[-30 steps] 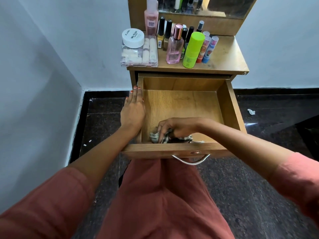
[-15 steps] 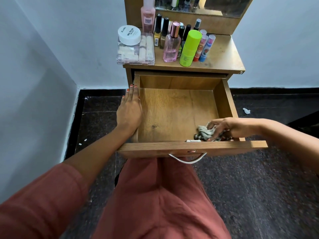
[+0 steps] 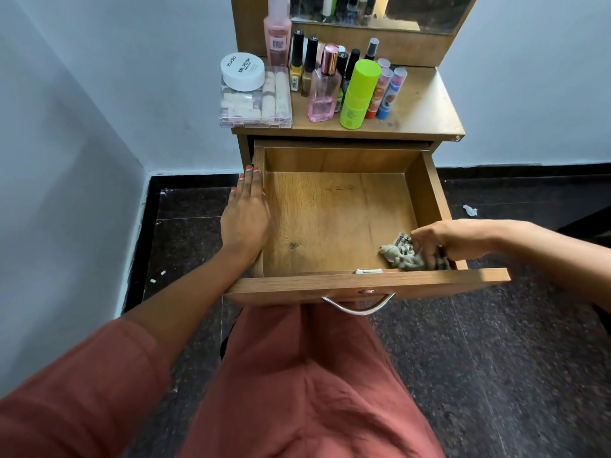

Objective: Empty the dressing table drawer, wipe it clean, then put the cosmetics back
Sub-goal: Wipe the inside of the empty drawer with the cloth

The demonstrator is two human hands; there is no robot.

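Note:
The wooden drawer (image 3: 330, 223) is pulled fully out and holds nothing but a crumpled checked cloth (image 3: 401, 253) in its front right corner. My right hand (image 3: 441, 241) presses down on that cloth with its fingers closed over it. My left hand (image 3: 245, 217) lies flat along the drawer's left wall, fingers straight and pointing to the back. Cosmetics stand on the table top (image 3: 420, 110): a clear box (image 3: 256, 100) with a white jar (image 3: 243, 71) on it, a pink perfume bottle (image 3: 324, 89), a green bottle (image 3: 358, 94) and several small bottles and tubes.
A mirror (image 3: 380, 11) rises at the back of the table. White walls close in on the left and behind. The floor is dark stone, with a scrap of paper (image 3: 470, 210) to the right of the drawer. My lap in red cloth sits under the drawer's metal handle (image 3: 358, 305).
My right hand has swept the cloth along the drawer's front from the left corner to the right corner. My left hand has stayed on the left wall.

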